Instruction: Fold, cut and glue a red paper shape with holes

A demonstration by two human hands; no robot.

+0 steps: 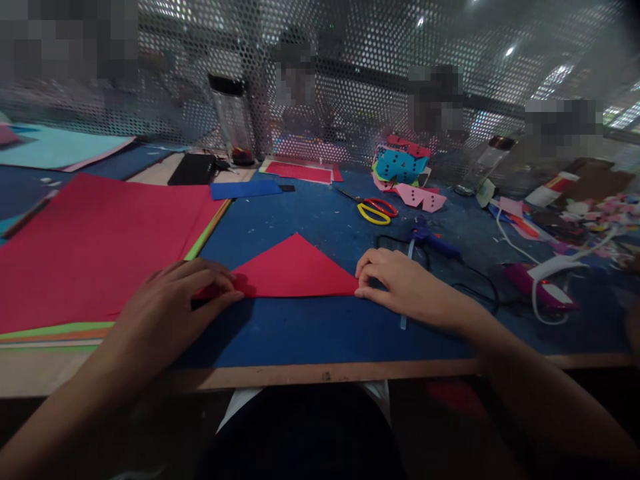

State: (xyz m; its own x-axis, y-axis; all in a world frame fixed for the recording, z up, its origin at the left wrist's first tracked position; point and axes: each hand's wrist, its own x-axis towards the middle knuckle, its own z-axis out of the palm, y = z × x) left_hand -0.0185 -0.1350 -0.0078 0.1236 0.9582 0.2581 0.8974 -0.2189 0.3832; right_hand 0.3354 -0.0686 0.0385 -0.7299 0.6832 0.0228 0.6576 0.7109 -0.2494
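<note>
A red sheet of paper (297, 270), folded into a triangle, lies on the blue table with its point away from me and its long straight edge towards me. My left hand (185, 300) pinches its left corner between thumb and fingers. At the right corner, my right hand (387, 280) pinches the paper the same way. Beneath my right hand a thin pale strip (404, 320) sticks out. A blue glue gun (433, 240) with a dark cord lies just beyond that hand.
Large red sheets (100, 247) top a paper stack at left. Scissors (373, 210) with red and yellow handles lie ahead, near cut-out paper pieces (400, 167). A jar (234, 120) stands by the perforated metal screen (345, 87). A magenta device (540, 287) with white cord sits right.
</note>
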